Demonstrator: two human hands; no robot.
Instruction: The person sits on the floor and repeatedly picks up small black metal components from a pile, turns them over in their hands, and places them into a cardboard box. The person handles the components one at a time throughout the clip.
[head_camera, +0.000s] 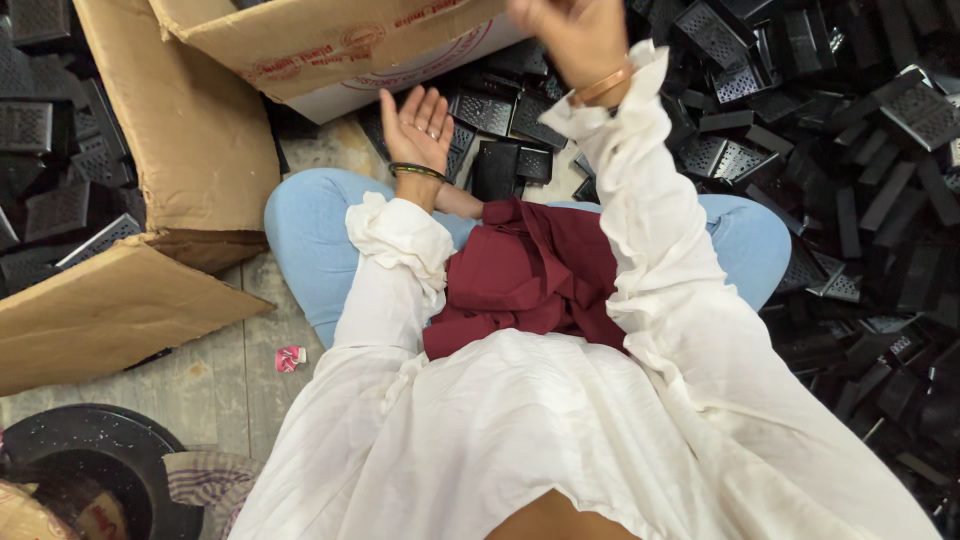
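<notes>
The left hand (418, 125) is spread empty; the right hand's (572, 35) grip cannot be told. The black grated parts (487, 112) are judged light and rigid, best gripped at their solid edges.

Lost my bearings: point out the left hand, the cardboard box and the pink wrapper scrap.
left hand (418, 125): head view, open palm.
cardboard box (190, 120): head view, brown side flap.
pink wrapper scrap (290, 357): head view, its middle, on the floor.
</notes>
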